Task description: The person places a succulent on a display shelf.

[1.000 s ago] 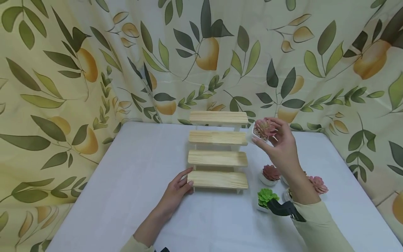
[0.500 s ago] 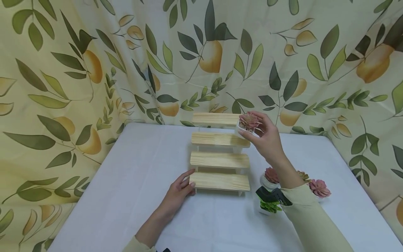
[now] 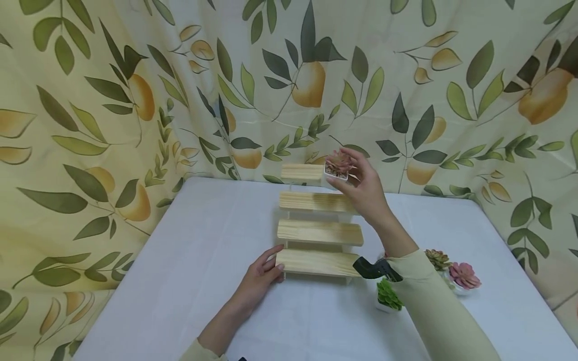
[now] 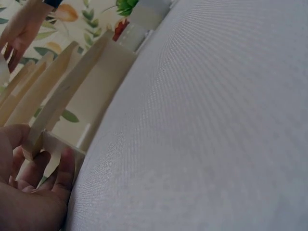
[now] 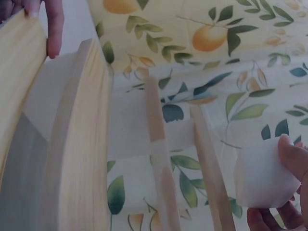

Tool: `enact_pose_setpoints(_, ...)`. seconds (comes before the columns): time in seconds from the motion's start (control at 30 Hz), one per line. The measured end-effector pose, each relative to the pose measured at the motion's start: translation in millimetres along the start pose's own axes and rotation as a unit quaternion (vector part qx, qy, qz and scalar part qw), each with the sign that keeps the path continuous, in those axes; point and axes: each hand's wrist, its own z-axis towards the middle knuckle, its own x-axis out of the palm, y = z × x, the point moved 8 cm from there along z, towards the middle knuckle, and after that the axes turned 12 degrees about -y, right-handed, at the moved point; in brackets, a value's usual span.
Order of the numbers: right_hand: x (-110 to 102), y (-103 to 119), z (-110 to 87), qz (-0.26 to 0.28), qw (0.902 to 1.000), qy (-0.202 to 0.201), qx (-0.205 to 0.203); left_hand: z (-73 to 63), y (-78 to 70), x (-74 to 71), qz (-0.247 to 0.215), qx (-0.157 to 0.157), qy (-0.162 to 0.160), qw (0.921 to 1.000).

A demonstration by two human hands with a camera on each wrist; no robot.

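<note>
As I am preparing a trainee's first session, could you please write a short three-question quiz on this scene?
1. How many tiers does the wooden stand have?
2. True or false: the left hand grips the stand's top tier.
3. What does the right hand hold?
A) A green succulent
B) A pink succulent in a white pot
C) Nothing

Key:
1. Four.
2. False; it grips the left end of the lowest tier.
3. B.
</note>
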Motion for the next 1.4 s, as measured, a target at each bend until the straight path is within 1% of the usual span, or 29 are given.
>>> enact_pose_setpoints(0.2, 21.9, 3.1, 8.9, -0.011, 0.9997, 0.020, -0.012, 0.6, 0.8, 1.9, -0.005, 0.006, 0.006, 1.0000)
enact_pose_setpoints(0.37, 45.3, 5.2, 15.9, -0.012, 0.9989, 0.043, -0.014, 0.9, 0.9, 0.5, -0.003, 0.011, 0.006, 0.9999)
enact_pose_setpoints(0.5, 63.1, 8.0, 19.6, -0.014, 0.9974, 0.064, -0.028, 1.1, 0.2, -1.3, -0.004, 0.014, 0.008, 0.9999)
enact_pose_setpoints(0.6, 72.0, 5.5, 21.7, -0.017, 0.9965, 0.072, -0.040, 1.4, 0.5, -0.9, -0.008, 0.013, 0.009, 0.9998)
enact_pose_setpoints(0.8, 80.5, -1.2, 24.9, -0.015, 0.9967, 0.070, -0.038, 2.1, 2.3, -1.8, -0.006, 0.008, 0.003, 0.9999)
enact_pose_setpoints(0.9, 84.1, -2.5, 26.4, -0.007, 0.9964, 0.076, -0.037, 3.4, 2.3, -3.3, -0.008, 0.005, 0.001, 1.0000)
enact_pose_setpoints(1.03, 84.5, -3.8, 26.1, -0.001, 0.9962, 0.082, -0.031, 4.0, 3.5, -2.1, -0.011, 0.004, 0.003, 0.9999)
enact_pose_setpoints(1.23, 86.6, -4.1, 26.7, -0.015, 0.9955, 0.090, -0.027, 2.1, 1.3, -3.4, -0.002, 0.008, 0.001, 1.0000)
enact_pose_setpoints(1.4, 85.5, -4.9, 26.6, -0.018, 0.9955, 0.091, -0.023, 1.3, -0.5, -3.4, 0.002, 0.013, 0.005, 0.9999)
